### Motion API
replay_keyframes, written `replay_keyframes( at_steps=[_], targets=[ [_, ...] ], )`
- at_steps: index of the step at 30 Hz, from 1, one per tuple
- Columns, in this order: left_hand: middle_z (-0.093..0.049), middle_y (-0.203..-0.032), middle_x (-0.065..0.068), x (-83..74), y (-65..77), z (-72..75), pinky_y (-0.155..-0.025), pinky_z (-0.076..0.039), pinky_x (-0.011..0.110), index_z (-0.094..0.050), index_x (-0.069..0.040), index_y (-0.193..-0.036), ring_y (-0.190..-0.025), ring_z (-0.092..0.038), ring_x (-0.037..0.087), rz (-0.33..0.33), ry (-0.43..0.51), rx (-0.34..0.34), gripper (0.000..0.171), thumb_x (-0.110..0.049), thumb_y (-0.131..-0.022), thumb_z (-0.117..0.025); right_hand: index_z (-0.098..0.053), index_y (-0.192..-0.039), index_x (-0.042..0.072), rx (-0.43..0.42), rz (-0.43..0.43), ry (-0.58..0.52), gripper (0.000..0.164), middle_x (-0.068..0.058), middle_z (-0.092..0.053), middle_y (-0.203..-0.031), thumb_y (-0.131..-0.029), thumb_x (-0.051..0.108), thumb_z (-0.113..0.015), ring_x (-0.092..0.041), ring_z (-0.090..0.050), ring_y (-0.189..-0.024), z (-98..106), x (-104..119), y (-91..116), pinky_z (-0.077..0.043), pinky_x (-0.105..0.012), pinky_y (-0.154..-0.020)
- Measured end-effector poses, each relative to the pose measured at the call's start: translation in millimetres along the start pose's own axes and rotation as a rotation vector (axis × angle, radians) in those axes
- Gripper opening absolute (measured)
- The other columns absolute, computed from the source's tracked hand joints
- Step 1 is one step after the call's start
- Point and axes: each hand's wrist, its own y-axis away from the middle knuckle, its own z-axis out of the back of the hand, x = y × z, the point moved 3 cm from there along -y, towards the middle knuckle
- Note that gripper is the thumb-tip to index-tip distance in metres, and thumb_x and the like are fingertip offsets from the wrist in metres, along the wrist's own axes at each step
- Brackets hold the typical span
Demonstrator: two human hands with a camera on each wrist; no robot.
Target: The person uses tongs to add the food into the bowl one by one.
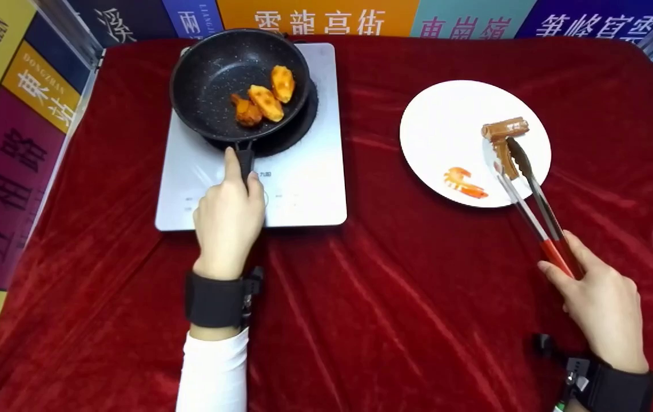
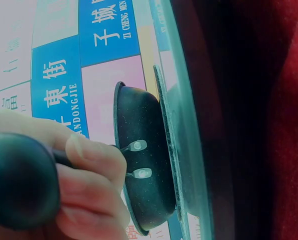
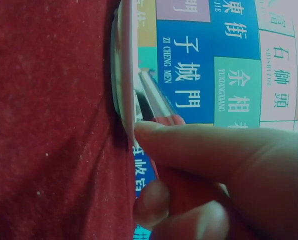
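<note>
My left hand [image 1: 228,214] grips the black handle [image 1: 245,163] of a frying pan [image 1: 206,86], index finger stretched along it toward the pan. Three orange-brown fried pieces [image 1: 266,103] lie in the pan's right half. In the left wrist view, fingers curl round the handle below the pan's speckled side [image 2: 149,120]. My right hand [image 1: 604,303] holds red-handled metal tongs [image 1: 544,220], thumb on one side. Their tips straddle the lower of two brown ridged pieces [image 1: 505,157] on a white plate [image 1: 435,126]; the other piece [image 1: 509,129] lies across its top. A shrimp [image 1: 464,183] lies nearby.
The pan sits over the dark ring of a white induction cooker [image 1: 309,200]. A wrinkled dark red velvet cloth [image 1: 372,320] covers the table. Panels with large Chinese characters [image 1: 321,20] stand along the back and both sides.
</note>
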Motion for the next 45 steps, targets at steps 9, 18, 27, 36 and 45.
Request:
replay_keyframes(
  at_steps=[9, 18, 27, 36, 45],
  targets=[
    [-0.066, -0.09, 0.024, -0.3, -0.3, 0.4, -0.055, -0.043, 0.051, -0.029, -0.011, -0.145, -0.067, -0.061, 0.039, 0.002, -0.008, 0.002, 0.057, -0.037, -0.095, -0.038, -0.047, -0.136, 0.021, -0.067, 0.014, 0.017, 0.055, -0.015, -0.061, -0.058, -0.085, 0.035, -0.064, -0.035, -0.047, -0.05, 1.4, -0.1, 3.8, -0.032, -0.046, -0.055],
    [-0.066, -0.092, 0.025, -0.9, 0.0, 0.2, -0.054, -0.043, 0.051, -0.029, -0.011, -0.145, -0.066, -0.061, 0.038, 0.004, -0.009, 0.011, 0.057, -0.036, -0.095, -0.039, -0.049, -0.135, 0.024, -0.116, 0.036, -0.01, 0.052, -0.032, -0.061, -0.084, -0.086, 0.032, -0.064, -0.047, -0.046, -0.056, -2.7, -1.1, 4.0, -0.032, -0.052, -0.057],
    [-0.066, -0.091, 0.023, -1.4, 0.2, 0.8, -0.053, -0.043, 0.05, -0.029, -0.01, -0.145, -0.066, -0.061, 0.038, -0.013, -0.002, 0.003, 0.057, -0.037, -0.095, -0.038, -0.05, -0.133, 0.024, -0.15, 0.001, -0.043, 0.049, -0.032, -0.061, -0.09, -0.086, 0.03, -0.063, -0.048, -0.047, -0.061, -1.7, 1.1, 4.1, -0.033, -0.053, -0.06],
    [-0.066, -0.095, 0.024, 0.1, 0.9, 0.0, -0.055, -0.044, 0.051, -0.029, -0.011, -0.145, -0.068, -0.062, 0.039, -0.003, 0.0, 0.008, 0.057, -0.037, -0.095, -0.039, -0.048, -0.135, 0.026, -0.104, -0.031, -0.055, 0.051, -0.017, -0.062, -0.064, -0.087, 0.037, -0.06, -0.029, -0.048, -0.047, -1.7, -2.9, 0.0, -0.033, -0.035, -0.049],
    [-0.066, -0.093, 0.024, -1.2, 0.6, -0.1, -0.054, -0.043, 0.051, -0.029, -0.01, -0.145, -0.067, -0.061, 0.038, -0.014, -0.001, 0.004, 0.057, -0.037, -0.095, -0.039, -0.041, -0.138, 0.036, -0.001, -0.115, -0.158, 0.056, -0.003, -0.058, -0.054, -0.086, 0.049, -0.057, -0.013, -0.052, -0.035, -5.1, -10.6, -2.8, -0.038, -0.025, -0.038]
  ],
)
